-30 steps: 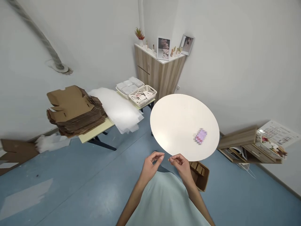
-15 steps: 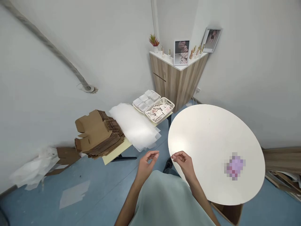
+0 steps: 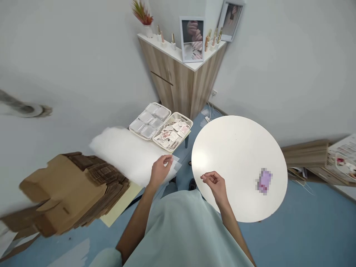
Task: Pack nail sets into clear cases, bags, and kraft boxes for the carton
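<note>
Moving outward, the left hand [image 3: 160, 171] overlaps the white sheets [image 3: 122, 150], seemingly within reach, grip indeterminate; the right hand [image 3: 216, 184] pinches together, apparently empty.

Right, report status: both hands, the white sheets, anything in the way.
Left hand at the white sheets, contact unclear. Right hand looks empty, by the round table. Sheets lie between cardboard stack and baskets. Nothing seen blocking left hand.

White sheets [image 3: 125, 152], stacked; corners fanned
</note>
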Motion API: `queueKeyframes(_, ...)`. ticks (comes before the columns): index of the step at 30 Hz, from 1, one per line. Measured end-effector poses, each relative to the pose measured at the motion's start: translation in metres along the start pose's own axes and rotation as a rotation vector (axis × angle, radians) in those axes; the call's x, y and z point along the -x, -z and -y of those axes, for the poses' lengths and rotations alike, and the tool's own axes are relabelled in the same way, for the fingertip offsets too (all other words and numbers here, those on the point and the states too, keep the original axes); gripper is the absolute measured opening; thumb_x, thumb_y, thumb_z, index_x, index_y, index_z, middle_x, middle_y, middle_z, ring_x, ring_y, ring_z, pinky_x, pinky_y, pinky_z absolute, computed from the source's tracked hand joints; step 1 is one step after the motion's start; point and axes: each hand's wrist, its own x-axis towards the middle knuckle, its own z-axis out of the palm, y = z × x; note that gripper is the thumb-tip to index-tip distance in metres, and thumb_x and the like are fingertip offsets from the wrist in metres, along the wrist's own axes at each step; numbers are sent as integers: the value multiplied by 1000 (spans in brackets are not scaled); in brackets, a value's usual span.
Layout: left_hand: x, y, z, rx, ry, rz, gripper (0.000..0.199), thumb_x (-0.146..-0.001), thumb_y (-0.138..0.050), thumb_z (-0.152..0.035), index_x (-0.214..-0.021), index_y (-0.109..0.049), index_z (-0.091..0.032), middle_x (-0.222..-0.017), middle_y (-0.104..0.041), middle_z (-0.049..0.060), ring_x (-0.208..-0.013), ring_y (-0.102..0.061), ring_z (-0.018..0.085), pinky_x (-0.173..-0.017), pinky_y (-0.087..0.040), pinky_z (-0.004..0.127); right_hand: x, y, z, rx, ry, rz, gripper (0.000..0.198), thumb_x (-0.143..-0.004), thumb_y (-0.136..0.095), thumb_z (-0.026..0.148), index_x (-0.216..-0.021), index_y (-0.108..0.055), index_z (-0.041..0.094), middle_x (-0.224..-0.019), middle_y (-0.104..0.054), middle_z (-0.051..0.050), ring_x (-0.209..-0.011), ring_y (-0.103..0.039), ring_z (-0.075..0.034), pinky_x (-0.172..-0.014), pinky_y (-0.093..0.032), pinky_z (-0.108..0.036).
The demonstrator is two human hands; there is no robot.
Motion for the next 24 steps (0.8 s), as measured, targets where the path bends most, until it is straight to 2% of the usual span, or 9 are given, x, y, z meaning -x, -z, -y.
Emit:
queueKeyframes(5,-85,3,22,-286,-67,172,28,-97,-57,-33,-115,-75,-21,-117,-80,8,-97,-76,25,-89,-56,35,6,-33,11,10,21,-187,29,-80,-88,49,-87,-75,24,-93,-79,-6,-102,-77,-29,-93,-60,-44)
queueKeyframes(10,-136,-14,42,-596,-106,350,31,-100,-55,-30,-113,-79,-16,-118,-79,16,-109,-74,32,-88,-54,37,18,-67,6,-6,17,-370,30,-80,-88,50,-88,-74,24,-94,-79,-7,-103,-77,-29,-94,-61,-45)
queueKeyframes(18,-157,-33,58,-797,-148,483,36,-104,-50,-33,-106,-80,-14,-109,-78,21,-107,-73,35,-84,-52,37,41,-90,-9,-72,5,-588,30,-79,-89,49,-89,-75,24,-95,-79,-7,-101,-77,-27,-96,-61,-44)
queueKeyframes(24,-161,-36,63,-839,-148,435,37,-103,-49,-32,-118,-77,-13,-120,-75,21,-109,-72,35,-86,-53,39,36,-92,-3,-83,42,-575,31,-79,-89,50,-88,-74,24,-93,-80,-7,-100,-77,-27,-90,-61,-41)
